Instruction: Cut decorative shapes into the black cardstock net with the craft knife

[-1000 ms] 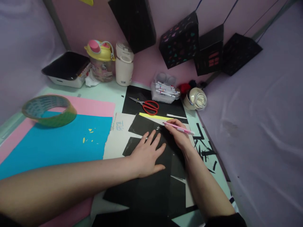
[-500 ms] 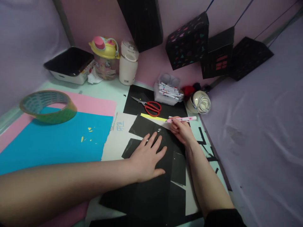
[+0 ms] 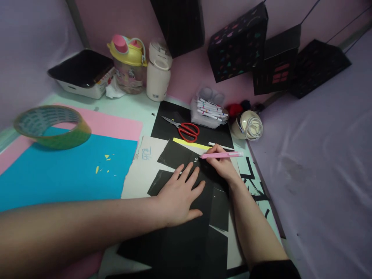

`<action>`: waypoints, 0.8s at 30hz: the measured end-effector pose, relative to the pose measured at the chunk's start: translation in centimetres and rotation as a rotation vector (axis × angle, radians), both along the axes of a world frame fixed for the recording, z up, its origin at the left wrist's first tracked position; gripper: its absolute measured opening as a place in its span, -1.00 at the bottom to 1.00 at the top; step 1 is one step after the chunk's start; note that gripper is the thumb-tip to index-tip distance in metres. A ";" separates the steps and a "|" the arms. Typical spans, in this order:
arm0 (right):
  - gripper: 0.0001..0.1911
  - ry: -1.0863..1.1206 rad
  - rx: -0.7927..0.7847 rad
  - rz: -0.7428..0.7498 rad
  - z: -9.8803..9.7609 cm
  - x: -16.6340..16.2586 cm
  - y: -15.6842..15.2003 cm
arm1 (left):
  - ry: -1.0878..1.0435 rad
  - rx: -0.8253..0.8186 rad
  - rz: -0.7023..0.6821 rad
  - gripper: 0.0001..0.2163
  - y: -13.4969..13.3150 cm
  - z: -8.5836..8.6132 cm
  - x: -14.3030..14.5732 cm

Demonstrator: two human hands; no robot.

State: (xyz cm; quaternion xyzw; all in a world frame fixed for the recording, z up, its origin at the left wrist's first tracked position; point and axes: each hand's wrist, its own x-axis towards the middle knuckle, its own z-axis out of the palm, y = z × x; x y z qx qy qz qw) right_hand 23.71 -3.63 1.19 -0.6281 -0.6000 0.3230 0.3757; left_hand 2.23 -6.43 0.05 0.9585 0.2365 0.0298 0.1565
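My left hand point(image 3: 181, 197) lies flat with fingers spread on the black paper point(image 3: 186, 232), which has cut flaps along its left side. In my right hand point(image 3: 222, 164) is a slim pink craft knife point(image 3: 222, 154), gripped like a pen. Its tip is at a small petal-shaped cut-out point(image 3: 196, 159) in the black paper, where white shows through; I cannot tell whether it touches. Just beyond that hand lies a thin white stick point(image 3: 221, 146), beside a strip of yellow paper point(image 3: 190, 143). Red-handled scissors point(image 3: 186, 129) rest open a little farther back.
Blue paper point(image 3: 72, 170) with yellow scraps and a large tape roll point(image 3: 58, 133) are at left. Behind stand a tray point(image 3: 84, 73), a yellow-lidded jug point(image 3: 128, 69), a white bottle point(image 3: 158, 77) and a box of markers point(image 3: 206, 116). Black boxes point(image 3: 238, 42) hang above; black scraps point(image 3: 255, 190) lie right.
My right hand has brought the craft knife from the yellow strip nearer to me, down to the petal cut-out. My left hand stays put. The view has shifted slightly.
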 end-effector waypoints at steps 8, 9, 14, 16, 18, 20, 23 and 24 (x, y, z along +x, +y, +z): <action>-0.91 0.057 -0.044 0.059 -0.7 0.4 0.1 | -0.002 -0.009 0.003 -0.30 -0.2 0.1 0.0; -0.91 0.055 -0.045 0.059 -0.7 0.4 0.1 | -0.003 -0.010 0.003 -0.30 -0.2 0.1 0.0; -0.91 0.025 -0.055 0.059 -0.5 0.2 0.2 | -0.001 -0.009 0.008 -0.30 0.0 0.1 0.0; -0.90 0.016 -0.058 0.059 -0.4 0.1 0.2 | 0.000 -0.010 0.008 -0.30 0.0 0.1 -0.1; -0.89 0.009 -0.061 0.061 -0.3 0.1 0.2 | 0.001 -0.012 0.005 -0.30 0.0 0.1 -0.1; -0.88 0.002 -0.062 0.059 -0.3 0.0 0.2 | -0.003 -0.010 0.003 -0.30 -0.1 0.0 0.0; -0.87 -0.003 -0.061 0.058 -0.3 0.0 0.1 | -0.009 -0.003 0.005 -0.29 -0.1 0.0 0.0; -0.86 0.000 -0.063 0.059 -0.3 0.0 0.1 | -0.012 -0.002 0.006 -0.29 -0.1 0.0 0.0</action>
